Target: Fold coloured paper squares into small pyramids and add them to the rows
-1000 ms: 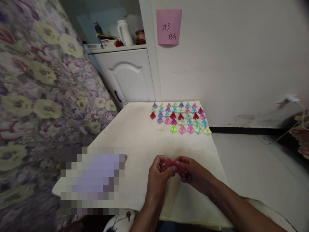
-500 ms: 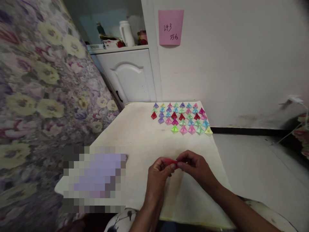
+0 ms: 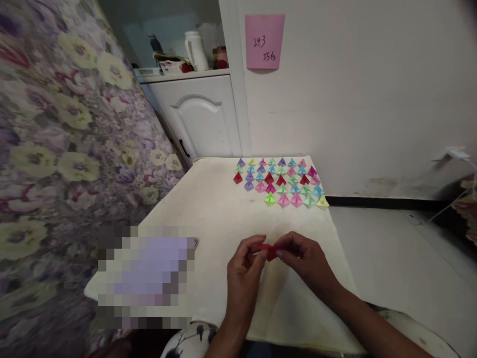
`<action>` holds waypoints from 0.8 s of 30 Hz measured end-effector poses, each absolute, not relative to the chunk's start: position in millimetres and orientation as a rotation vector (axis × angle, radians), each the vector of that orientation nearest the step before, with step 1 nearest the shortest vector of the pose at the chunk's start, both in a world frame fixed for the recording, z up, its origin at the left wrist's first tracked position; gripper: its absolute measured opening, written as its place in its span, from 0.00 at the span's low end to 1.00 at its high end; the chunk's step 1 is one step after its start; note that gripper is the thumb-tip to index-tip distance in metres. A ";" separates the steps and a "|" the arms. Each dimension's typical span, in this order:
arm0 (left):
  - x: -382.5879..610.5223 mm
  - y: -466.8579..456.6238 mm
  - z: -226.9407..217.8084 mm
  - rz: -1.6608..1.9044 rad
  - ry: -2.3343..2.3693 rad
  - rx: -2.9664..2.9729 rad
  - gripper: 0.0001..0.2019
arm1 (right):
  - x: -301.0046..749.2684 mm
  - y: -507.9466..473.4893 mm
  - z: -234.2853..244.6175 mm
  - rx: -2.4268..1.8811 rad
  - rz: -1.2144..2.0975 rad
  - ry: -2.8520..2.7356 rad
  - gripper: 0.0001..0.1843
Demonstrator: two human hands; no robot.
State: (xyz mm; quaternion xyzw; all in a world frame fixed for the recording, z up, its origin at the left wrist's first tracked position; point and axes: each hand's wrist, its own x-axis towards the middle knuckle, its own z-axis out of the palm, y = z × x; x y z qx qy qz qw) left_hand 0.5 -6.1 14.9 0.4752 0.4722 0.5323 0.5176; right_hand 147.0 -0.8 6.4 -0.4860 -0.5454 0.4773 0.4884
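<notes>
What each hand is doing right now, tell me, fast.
Left hand: closed, pinching the small red piece.
Right hand: closed, pinching it too.

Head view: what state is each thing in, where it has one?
Red paper: folded
Left hand: pinching red paper
Right hand: pinching red paper
Small folded papers: set in rows
Cabinet door: shut
White jug: upright
Pink note: stuck up, written on
Purple item: pixelated, state unclear

Around 35 folded papers (image 3: 281, 180), two hands (image 3: 242, 271)
</notes>
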 end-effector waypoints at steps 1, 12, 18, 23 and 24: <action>0.2 -5.9 15.1 1.275 1.137 1.144 0.10 | 146.7 -1.5 7.1 -1.192 1.125 -1.347 0.03; -2.9 0.1 5.0 1.272 1.064 1.003 0.03 | 147.6 -0.5 4.0 -1.180 1.188 -1.251 0.05; -0.1 -0.7 4.8 1.267 1.115 1.012 0.05 | 147.7 1.9 0.8 -1.194 1.176 -1.252 0.06; -2.8 0.2 6.1 1.232 1.136 1.007 0.10 | 148.0 1.3 3.4 -1.235 1.080 -1.357 0.03; -4.3 0.9 6.9 1.194 1.145 1.039 0.11 | 148.2 0.8 4.5 -1.237 1.062 -1.374 0.03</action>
